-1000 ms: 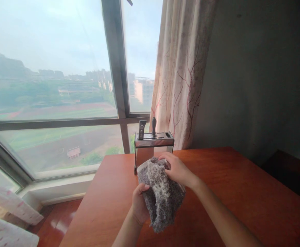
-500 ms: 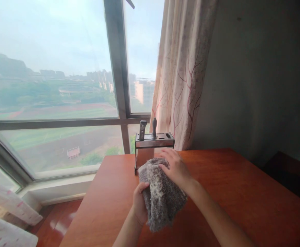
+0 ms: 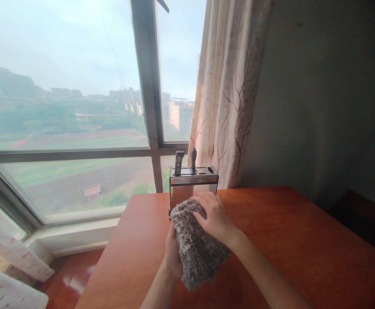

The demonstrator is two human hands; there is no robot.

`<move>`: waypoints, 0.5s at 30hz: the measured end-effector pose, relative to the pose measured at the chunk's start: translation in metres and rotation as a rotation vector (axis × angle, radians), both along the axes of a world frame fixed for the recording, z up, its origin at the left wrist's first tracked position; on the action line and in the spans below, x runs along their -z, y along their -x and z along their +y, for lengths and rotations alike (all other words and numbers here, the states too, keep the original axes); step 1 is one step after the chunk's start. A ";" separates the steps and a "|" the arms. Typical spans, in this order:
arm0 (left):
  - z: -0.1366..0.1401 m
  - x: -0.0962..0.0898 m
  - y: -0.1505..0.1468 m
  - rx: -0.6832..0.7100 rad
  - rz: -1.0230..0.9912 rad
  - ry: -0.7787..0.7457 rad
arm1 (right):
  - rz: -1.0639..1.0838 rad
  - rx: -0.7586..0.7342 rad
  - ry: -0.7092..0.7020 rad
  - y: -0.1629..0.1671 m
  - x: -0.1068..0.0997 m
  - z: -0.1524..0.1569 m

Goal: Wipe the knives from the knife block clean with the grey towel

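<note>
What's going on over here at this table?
Someone is handling a shaggy gray cloth over a reddish-brown table. Their left hand supports it from the left side, fingers hidden behind it, while the right hand lies over its upper right part. Just beyond the cloth stands a metal-framed knife holder with two dark handles sticking up from its top. A window and a curtain are behind.

I note a metal-framed window (image 3: 149, 81) overlooking a green field (image 3: 55, 171), with a pale, branch-patterned curtain (image 3: 228, 90) at its right and a dark wall (image 3: 309, 111) beyond. On the reddish-brown table (image 3: 303, 244) I record an upright rack (image 3: 194, 178), two dark handles (image 3: 179, 164) protruding from its top.
</note>
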State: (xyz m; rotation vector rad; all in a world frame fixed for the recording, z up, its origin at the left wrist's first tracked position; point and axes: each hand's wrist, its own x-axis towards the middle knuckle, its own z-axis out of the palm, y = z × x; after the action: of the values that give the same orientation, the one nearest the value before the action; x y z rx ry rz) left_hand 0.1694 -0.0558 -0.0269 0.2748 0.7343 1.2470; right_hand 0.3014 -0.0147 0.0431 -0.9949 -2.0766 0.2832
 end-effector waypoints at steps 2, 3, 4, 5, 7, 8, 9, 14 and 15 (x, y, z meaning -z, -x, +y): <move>-0.001 0.000 0.000 0.068 -0.022 0.005 | 0.009 -0.011 0.027 -0.008 -0.002 0.010; -0.002 0.000 0.000 0.094 -0.028 0.010 | 0.038 -0.032 0.055 -0.012 -0.003 0.013; -0.002 0.000 0.000 0.102 -0.023 0.016 | 0.076 -0.054 0.088 -0.015 -0.004 0.016; -0.003 0.001 0.000 0.103 -0.013 0.023 | 0.117 -0.069 0.123 -0.017 -0.004 0.018; -0.004 0.001 0.000 0.104 0.000 0.032 | 0.172 -0.068 0.208 -0.020 -0.005 0.020; -0.004 0.001 -0.001 0.107 0.000 0.035 | 0.174 -0.059 0.267 -0.020 -0.005 0.020; -0.004 0.001 -0.001 0.114 -0.002 0.037 | 0.160 -0.052 0.329 -0.021 -0.004 0.021; -0.005 -0.002 -0.002 0.143 -0.021 0.043 | 0.140 -0.040 0.300 -0.020 -0.006 0.020; -0.005 -0.003 -0.002 0.147 -0.029 0.040 | 0.155 -0.043 0.234 -0.020 -0.007 0.018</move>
State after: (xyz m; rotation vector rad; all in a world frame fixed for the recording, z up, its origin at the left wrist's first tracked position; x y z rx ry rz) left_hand 0.1717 -0.0610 -0.0240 0.2729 0.7012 1.0941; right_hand 0.3209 0.0035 0.0498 -1.0309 -1.9556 0.6175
